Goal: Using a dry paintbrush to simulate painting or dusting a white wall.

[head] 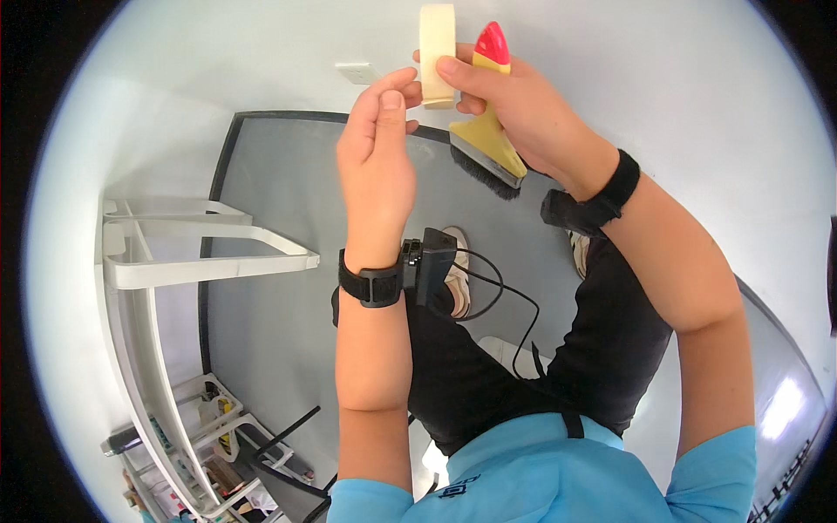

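My right hand holds a roll of cream masking tape, its thumb pressed on the outer face. In the same hand sits a wide flat brush with a yellow body, a red handle tip and dark bristles pointing down. My left hand is raised just left of the roll, fingers curled and thumb against them. Whether its fingertips touch the roll or pinch something small cannot be made out. A short edge of tape shows at the roll's lower end.
A white wall stands ahead with a socket plate. White brackets jut out at left, above a shelf rack with mixed items. Black wrist devices with a loose cable hang over the grey floor.
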Available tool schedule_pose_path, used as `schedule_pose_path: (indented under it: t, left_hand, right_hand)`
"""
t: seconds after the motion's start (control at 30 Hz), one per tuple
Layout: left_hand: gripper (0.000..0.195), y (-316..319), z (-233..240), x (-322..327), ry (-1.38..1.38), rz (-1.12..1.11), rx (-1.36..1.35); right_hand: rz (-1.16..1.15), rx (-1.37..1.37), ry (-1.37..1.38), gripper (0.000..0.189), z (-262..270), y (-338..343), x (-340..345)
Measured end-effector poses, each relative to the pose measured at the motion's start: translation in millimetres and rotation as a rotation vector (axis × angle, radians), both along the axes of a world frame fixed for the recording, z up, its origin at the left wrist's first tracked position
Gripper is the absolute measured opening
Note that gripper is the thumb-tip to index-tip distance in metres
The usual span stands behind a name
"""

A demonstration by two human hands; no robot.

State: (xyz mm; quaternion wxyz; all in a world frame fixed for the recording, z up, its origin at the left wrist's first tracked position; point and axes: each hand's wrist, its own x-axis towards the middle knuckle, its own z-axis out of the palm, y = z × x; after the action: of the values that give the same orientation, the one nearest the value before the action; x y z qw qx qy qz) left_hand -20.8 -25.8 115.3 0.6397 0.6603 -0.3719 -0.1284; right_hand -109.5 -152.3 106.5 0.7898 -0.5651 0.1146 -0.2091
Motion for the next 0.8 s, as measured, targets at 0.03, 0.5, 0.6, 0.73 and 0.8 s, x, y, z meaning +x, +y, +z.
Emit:
schedule_pose_path:
  t: [0.03, 0.5, 0.6, 0.73, 0.8]
  left_hand:
    - [0.03, 0, 0, 2, 0.056, -0.037, 0.007]
    - [0.035, -11, -6, 2, -0.113, 0.022, 0.054]
    - [0.037, -8, -8, 5, -0.113, 0.0, 0.048]
    - [0.037, -6, -6, 3, -0.109, -0.021, 0.067]
    - [0.037, -6, -6, 2, -0.111, -0.032, 0.077]
  right_hand:
    - [-0.015, -0.052, -0.005, 0.029, -5, -3, 2]
    - [-0.053, -0.055, -0.097, 0.042, 4, 1, 6]
    - [-0.021, -0.026, -0.139, 0.031, 3, -1, 6]
    - [-0.043, -0.033, -0.073, 0.034, 5, 1, 3]
    - [-0.044, -0.042, -0.057, 0.04, 5, 1, 2]
